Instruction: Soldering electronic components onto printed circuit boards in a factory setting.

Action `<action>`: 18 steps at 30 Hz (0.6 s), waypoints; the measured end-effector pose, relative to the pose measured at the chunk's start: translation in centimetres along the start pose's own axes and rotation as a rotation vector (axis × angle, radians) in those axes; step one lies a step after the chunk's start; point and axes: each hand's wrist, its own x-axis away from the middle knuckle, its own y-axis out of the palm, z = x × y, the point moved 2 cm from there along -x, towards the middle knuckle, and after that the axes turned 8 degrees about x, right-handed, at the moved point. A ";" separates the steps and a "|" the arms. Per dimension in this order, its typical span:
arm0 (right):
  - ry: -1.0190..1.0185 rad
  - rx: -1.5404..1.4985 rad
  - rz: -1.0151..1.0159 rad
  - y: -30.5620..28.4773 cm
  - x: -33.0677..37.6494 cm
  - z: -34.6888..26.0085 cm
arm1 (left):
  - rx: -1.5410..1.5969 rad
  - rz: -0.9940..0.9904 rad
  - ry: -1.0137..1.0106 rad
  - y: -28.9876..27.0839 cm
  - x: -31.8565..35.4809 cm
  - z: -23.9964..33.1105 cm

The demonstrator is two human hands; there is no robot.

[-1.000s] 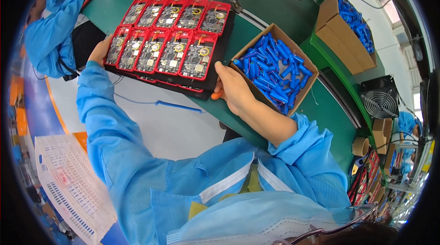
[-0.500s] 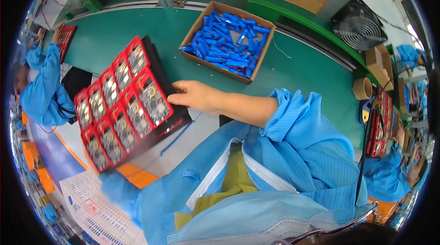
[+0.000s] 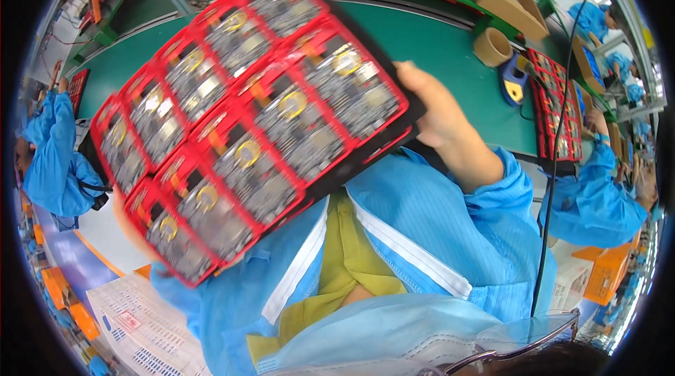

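Between my two hands is a black tray with red frames (image 3: pixel 234 87), held tilted close in front of my chest. In its red frames sit several circuit boards (image 3: pixel 302 123) in two rows, each with a yellow ring on it. My right hand (image 3: pixel 434 105) grips the right edge, its thumb on the rim and its other fingers mostly hidden behind. At the lower left edge my left hand (image 3: pixel 133 228) supports the tray. Most of that hand is behind the tray, and it is blurred.
Past the tray lies a green workbench (image 3: pixel 422 45). A tape roll (image 3: pixel 493 47), a blue and yellow tool (image 3: pixel 515 80), a cardboard box (image 3: pixel 506 0) and another red tray (image 3: pixel 555 105) stand right. Co-workers in blue sit on both sides. A black cable (image 3: pixel 552 200) hangs at right.
The tray has come up and closer, toward the right, with both hands still on it. The view has turned right, and the carton of blue cylinders is out of sight.
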 end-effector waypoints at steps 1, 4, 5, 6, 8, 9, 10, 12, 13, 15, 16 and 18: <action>-0.030 0.058 0.110 -2.0 2.0 -0.7 | 0.038 0.003 -0.082 0.2 -1.3 -1.4; -0.039 -0.164 0.264 -8.7 6.1 -1.4 | 0.270 -0.210 -0.465 9.9 0.3 -3.9; -0.044 -0.200 0.360 -10.0 6.9 -1.5 | 0.394 -0.266 -0.598 10.9 0.4 -5.9; -0.057 -0.248 0.450 -10.1 7.6 -2.0 | 0.424 -0.287 -0.641 11.6 0.7 -7.5; -0.155 -0.280 0.503 -13.0 8.5 -1.7 | 0.366 -0.334 -0.624 12.7 0.8 -10.9; -0.179 -0.314 0.515 -14.1 8.9 -1.7 | 0.370 -0.362 -0.541 13.7 1.2 -12.0; -0.241 -0.346 0.428 -15.8 8.9 -1.3 | 0.358 -0.410 -0.528 14.5 1.6 -12.9; -0.285 -0.378 0.425 -16.3 7.9 -1.0 | 0.323 -0.455 -0.503 15.2 2.7 -13.9; -0.328 -0.410 0.432 -16.5 7.2 -1.0 | 0.304 -0.462 -0.500 15.4 3.3 -14.4; -0.334 -0.412 0.478 -17.8 5.5 -1.1 | 0.281 -0.462 -0.509 16.3 4.8 -15.3; -0.351 -0.413 0.466 -18.8 4.2 -1.1 | 0.280 -0.458 -0.509 16.9 5.9 -15.5; -0.371 -0.379 0.467 -20.2 2.2 -1.3 | 0.284 -0.503 -0.542 17.7 8.3 -15.8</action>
